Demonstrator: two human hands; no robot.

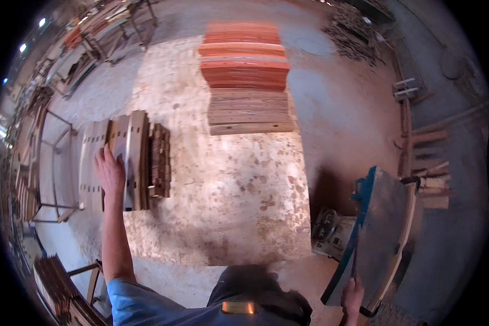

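Observation:
My left hand (111, 169) reaches out to the left with fingers stretched and apart. Its fingertips rest on a stack of slotted wooden boards (137, 163), which stands at the left edge of a worn, stained tabletop (228, 201). Low on the right, my right hand (353, 295) is closed around the lower end of a thin dark stick (355, 258); its far end is hard to make out. That hand is beside a machine table (386, 217) with a grey metal top and a teal side.
Orange-red and plain brown boards (244, 68) lie in a row at the tabletop's far end. A short dark wood stack (159, 160) adjoins the slotted boards. More boards (57, 288) stand lower left. Metal racks (54, 157) line the left; scrap wood (350, 32) lies far right.

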